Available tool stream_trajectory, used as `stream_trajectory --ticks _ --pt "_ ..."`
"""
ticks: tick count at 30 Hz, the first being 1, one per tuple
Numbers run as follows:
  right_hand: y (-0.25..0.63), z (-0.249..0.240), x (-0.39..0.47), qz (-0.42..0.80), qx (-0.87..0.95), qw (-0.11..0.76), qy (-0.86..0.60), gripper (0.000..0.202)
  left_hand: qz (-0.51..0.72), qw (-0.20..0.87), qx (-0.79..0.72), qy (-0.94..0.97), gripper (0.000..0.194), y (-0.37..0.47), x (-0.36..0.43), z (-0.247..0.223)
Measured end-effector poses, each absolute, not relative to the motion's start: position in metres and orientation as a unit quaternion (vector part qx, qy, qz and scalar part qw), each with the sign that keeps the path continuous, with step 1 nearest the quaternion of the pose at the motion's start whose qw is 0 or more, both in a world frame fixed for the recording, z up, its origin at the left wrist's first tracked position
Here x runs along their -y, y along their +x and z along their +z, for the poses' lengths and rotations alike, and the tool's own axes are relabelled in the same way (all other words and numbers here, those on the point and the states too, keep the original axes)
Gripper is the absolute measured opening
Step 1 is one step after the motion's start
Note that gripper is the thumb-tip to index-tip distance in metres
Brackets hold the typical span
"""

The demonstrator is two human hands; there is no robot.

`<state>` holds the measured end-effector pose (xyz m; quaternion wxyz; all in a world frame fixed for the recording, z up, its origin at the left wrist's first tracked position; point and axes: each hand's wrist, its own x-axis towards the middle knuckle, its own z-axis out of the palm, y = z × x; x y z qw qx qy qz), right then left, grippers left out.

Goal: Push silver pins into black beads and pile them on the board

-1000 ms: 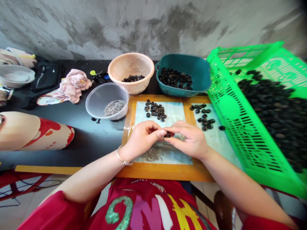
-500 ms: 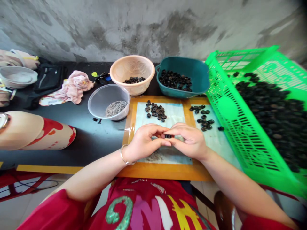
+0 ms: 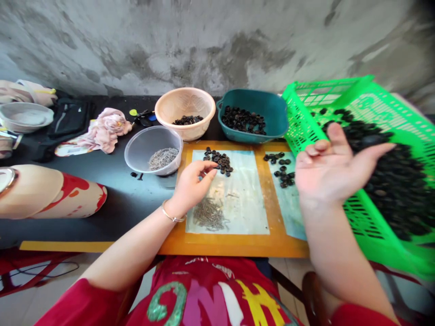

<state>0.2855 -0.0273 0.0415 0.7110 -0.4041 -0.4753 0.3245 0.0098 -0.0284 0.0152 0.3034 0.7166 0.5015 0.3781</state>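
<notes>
My left hand reaches over the pale sheet, its thumb and fingertips slightly apart at the edge of a pile of small black round pieces. I see nothing held in it. Below it on the sheet lies a heap of thin metal pins. My right hand is raised palm up at the near side of the green basket, fingers spread. A blurred black piece shows just beyond its thumb, over many black round pieces in the basket.
Behind the sheet stand a clear bowl of metal pins, a peach bowl and a teal basin, both with black pieces. More black pieces lie on a second sheet. A large beige-and-red cylinder lies at left.
My hands, together around a black piece before, have parted. The right one has swung right to the green basket and opened; the left has moved left to the pile. The pins are uncovered.
</notes>
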Motion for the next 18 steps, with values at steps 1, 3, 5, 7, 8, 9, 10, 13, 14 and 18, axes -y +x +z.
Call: stream_trajectory --ticks 1,3,5,7,8,9,10,13,14,18 --pt "0.288 0.041 0.024 0.350 0.468 0.698 -0.415 0.075 0.356 0.280 -0.501 0.738 0.018 0.008 0.025 0.013" --pt "0.280 0.035 0.024 0.391 0.496 0.634 -0.447 0.057 0.314 0.245 -0.480 0.782 0.017 0.005 0.021 0.008" --pt "0.260 0.026 0.031 0.411 0.600 0.483 -0.488 0.028 0.279 0.219 -0.454 0.817 0.016 0.005 0.019 0.003" --pt "0.239 0.018 0.041 0.364 0.718 0.321 -0.499 0.012 0.249 0.202 -0.436 0.841 0.017 0.007 0.020 0.000" --pt "0.231 0.015 0.045 0.326 0.760 0.266 -0.495 0.007 0.237 0.197 -0.430 0.848 0.018 0.008 0.021 0.000" --pt "0.225 0.012 0.049 0.290 0.792 0.225 -0.487 0.005 0.226 0.193 -0.428 0.854 0.020 0.010 0.022 -0.001" --pt "0.221 0.010 0.051 0.262 0.816 0.196 -0.477 0.005 0.216 0.190 -0.426 0.858 0.022 0.012 0.023 -0.001" --pt "0.220 0.006 0.051 0.231 0.857 0.139 -0.439 0.006 0.196 0.182 -0.422 0.866 0.027 0.017 0.024 -0.001" --pt "0.220 0.005 0.051 0.225 0.865 0.126 -0.430 0.007 0.192 0.180 -0.423 0.867 0.029 0.017 0.024 -0.001" --pt "0.220 0.004 0.050 0.201 0.870 0.111 -0.436 0.009 0.193 0.184 -0.433 0.861 0.033 0.019 0.024 -0.002"
